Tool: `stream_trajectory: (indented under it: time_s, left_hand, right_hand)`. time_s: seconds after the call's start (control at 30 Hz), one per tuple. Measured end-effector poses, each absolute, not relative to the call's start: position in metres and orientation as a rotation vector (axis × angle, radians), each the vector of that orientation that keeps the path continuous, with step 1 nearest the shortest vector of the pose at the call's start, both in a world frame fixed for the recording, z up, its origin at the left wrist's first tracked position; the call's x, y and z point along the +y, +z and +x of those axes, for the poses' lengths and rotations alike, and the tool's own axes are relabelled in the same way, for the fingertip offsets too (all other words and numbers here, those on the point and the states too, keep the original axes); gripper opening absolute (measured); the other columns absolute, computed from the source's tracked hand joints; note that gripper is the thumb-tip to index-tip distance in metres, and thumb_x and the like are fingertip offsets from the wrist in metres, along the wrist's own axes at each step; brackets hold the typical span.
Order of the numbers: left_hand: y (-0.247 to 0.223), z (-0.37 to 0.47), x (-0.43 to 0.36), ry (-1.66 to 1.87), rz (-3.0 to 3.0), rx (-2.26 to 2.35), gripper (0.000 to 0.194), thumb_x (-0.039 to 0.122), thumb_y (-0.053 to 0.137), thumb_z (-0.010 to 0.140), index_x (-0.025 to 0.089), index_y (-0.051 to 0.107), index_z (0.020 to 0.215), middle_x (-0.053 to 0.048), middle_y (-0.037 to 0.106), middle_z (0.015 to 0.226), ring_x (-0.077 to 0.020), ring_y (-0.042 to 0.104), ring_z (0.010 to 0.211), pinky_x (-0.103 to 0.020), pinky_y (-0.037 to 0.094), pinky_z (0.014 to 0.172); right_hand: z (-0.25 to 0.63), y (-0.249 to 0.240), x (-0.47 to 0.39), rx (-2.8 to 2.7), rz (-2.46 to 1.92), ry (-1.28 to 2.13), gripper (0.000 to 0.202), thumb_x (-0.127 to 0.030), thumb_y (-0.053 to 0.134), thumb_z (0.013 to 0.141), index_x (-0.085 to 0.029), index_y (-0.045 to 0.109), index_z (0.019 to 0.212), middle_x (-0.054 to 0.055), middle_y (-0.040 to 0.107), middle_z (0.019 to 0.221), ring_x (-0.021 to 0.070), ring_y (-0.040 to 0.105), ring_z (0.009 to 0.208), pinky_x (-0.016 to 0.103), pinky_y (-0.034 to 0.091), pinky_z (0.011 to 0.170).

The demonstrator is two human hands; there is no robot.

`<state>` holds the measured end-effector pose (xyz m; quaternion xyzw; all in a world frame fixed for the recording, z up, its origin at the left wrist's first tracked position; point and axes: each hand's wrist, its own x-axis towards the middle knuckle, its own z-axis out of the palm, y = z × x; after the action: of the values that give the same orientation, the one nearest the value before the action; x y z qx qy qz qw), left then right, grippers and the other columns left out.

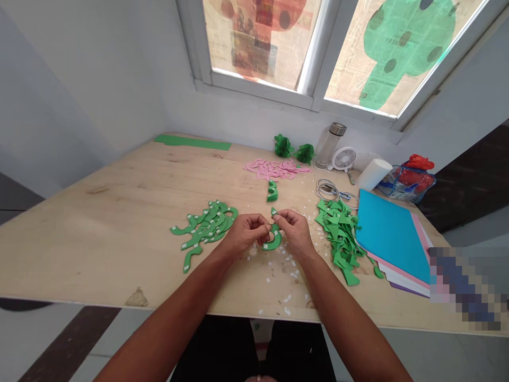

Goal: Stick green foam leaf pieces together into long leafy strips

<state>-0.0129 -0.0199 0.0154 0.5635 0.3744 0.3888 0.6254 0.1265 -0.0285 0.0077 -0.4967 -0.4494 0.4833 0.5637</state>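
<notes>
Two of my hands, left (pixel 253 232) and right (pixel 293 229), meet over the bench (pixel 131 223), the fingers of each pinched on one curved green foam cutout (pixel 272 243). More green cutouts with white squares (pixel 212 223) lie heaped to the left; green scraps (pixel 341 233) lie to the right. Beyond my hands are a small green stack (pixel 272 191) and pink cutouts (pixel 274 169).
</notes>
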Motion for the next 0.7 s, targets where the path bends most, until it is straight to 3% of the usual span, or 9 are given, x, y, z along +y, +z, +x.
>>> stream_trajectory:
  time_s: [0.47, 0.7]
  left_hand:
    - [0.0158, -0.0132, -0.0202, 0.911, 1.246, 0.844, 0.015, 0.026, 0.063, 0.066, 0.015, 0.057, 0.058, 0.001, 0.059, 0.050, -0.0099, 0.051, 0.045, -0.022, 0.042, 0.048]
    - [0.0134, -0.0125, -0.0200, 0.879, 1.277, 0.812, 0.018, 0.029, 0.064, 0.068, 0.014, 0.058, 0.059, 0.000, 0.060, 0.051, -0.0101, 0.052, 0.045, -0.022, 0.042, 0.047]
  right_hand:
    - [0.1277, 0.0109, -0.0298, -1.104, -1.109, 1.167, 0.020, -0.037, 0.068, 0.065, -0.018, 0.065, 0.070, -0.002, 0.059, 0.063, 0.0113, 0.049, 0.058, 0.024, 0.039, 0.057]
    - [0.1249, 0.0069, -0.0295, -1.082, -1.193, 1.048, 0.016, -0.033, 0.064, 0.064, -0.018, 0.061, 0.061, -0.003, 0.053, 0.055, 0.0100, 0.042, 0.051, 0.024, 0.033, 0.051]
